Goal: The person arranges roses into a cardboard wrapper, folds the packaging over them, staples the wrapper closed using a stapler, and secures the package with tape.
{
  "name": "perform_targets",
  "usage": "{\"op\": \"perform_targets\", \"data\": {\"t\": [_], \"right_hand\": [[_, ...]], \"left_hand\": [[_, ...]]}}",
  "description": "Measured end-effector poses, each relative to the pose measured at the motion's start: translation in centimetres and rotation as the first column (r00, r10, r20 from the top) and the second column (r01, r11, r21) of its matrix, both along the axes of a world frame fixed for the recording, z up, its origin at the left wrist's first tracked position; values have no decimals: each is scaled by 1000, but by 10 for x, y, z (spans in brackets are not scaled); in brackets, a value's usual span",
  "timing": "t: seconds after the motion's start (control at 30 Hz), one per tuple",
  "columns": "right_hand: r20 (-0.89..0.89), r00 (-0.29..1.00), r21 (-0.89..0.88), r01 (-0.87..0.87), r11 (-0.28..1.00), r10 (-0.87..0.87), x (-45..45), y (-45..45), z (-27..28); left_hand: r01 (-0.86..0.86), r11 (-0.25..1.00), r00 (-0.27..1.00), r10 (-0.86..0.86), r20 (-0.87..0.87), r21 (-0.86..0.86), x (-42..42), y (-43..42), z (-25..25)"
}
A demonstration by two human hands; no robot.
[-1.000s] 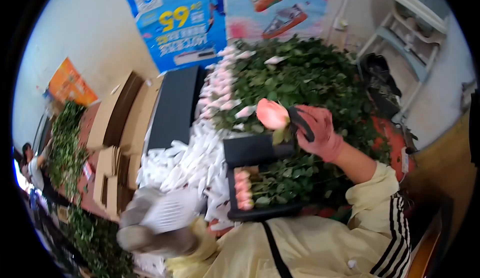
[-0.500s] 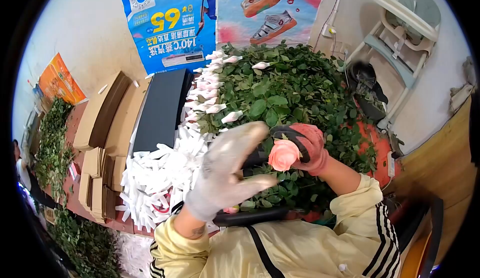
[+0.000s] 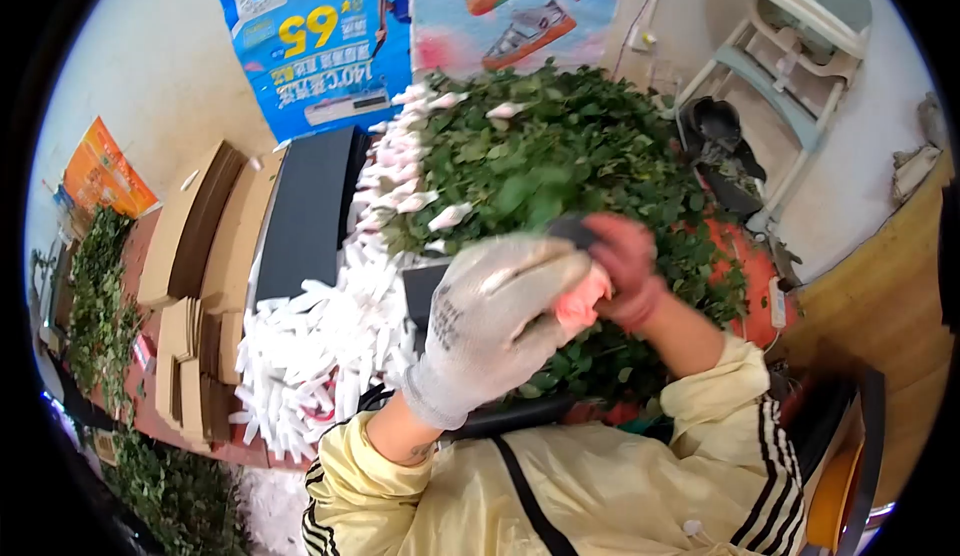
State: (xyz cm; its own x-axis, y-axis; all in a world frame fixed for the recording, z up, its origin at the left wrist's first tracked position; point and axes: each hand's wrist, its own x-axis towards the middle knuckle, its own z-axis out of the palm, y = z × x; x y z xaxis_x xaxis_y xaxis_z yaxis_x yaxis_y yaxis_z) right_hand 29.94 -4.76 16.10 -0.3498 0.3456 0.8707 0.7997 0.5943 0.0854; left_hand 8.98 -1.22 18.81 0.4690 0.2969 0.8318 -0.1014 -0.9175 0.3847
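Note:
A pink rose (image 3: 580, 303) is between my two hands, its bloom partly covered by fingers. My left hand (image 3: 502, 308), in a pale knitted glove, curls its fingers and thumb around the bloom from the left. On the other side, my right hand (image 3: 628, 268), in a red and black glove, is closed around the rose just behind the bloom and is blurred by motion. The stem is hidden. Behind the hands lies a heap of leafy rose stems (image 3: 580, 146), with several blooms in white sleeves (image 3: 395, 171) along its left side.
Left of my hands is a pile of loose white sleeves (image 3: 320, 356). Beyond it are a dark box (image 3: 308, 216) and stacked cardboard pieces (image 3: 190, 226). More greenery (image 3: 100, 306) lies far left. A high chair (image 3: 790, 66) stands at the back right.
My left hand has moved right and closed from a spread pose around the bloom. The right hand stays near its place with the rose, and the view has shifted slightly.

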Motion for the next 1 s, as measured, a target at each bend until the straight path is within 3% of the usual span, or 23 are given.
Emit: {"op": "perform_targets", "data": {"t": [0.07,0.13,0.17,0.2,0.27,0.3,0.37,0.43,0.53,0.6,0.73,0.77,0.87,0.9,1.0], "right_hand": [[-95,983,-16,154,988,-155,25,-1,28],[-408,862,282,434,856,-303,118,-10,62],[-576,760,348,560,752,-299,164,-15,79],[-633,753,401,519,755,-182,175,-30,101],[-524,851,452,292,843,-14,142,-62,127],[-445,895,439,195,877,23,124,-71,133],[-270,960,343,29,939,69,84,-80,129],[-74,994,150,-74,986,85,49,-65,98],[186,981,-254,-7,967,56,-8,-31,23],[356,932,-402,89,911,66,-39,-8,-43],[575,818,-377,266,887,-2,-67,17,-138],[606,795,-357,303,884,-28,-73,20,-144],[590,803,-527,303,794,85,-82,25,-158],[557,823,-464,194,865,114,-81,28,-169],[595,798,-491,265,830,97,-75,30,-183]], "left_hand": [[-117,990,988,109,-112,-72,-20,-4,-5],[-224,931,968,177,-179,-289,-43,-5,-24],[-169,889,967,67,-246,-425,-55,-4,-44],[-178,882,964,67,-258,-436,-61,-7,-66],[-310,915,784,93,-614,-258,-69,-19,-106],[-319,909,781,92,-618,-267,-67,-25,-117],[-430,891,576,147,-804,-146,-56,-34,-132],[-467,878,546,195,-815,-103,-51,-31,-155],[-523,851,483,244,-841,-53,-46,-28,-188],[-518,855,472,263,-841,-24,-47,-27,-192],[-478,873,450,142,-882,-103,-50,-28,-182],[-480,874,424,157,-892,-74,-50,-30,-182],[-483,870,408,122,-905,-100,-50,-31,-182],[-480,871,411,121,-904,-101,-49,-30,-181],[-491,862,363,67,-929,-130,-50,-31,-180]]}}
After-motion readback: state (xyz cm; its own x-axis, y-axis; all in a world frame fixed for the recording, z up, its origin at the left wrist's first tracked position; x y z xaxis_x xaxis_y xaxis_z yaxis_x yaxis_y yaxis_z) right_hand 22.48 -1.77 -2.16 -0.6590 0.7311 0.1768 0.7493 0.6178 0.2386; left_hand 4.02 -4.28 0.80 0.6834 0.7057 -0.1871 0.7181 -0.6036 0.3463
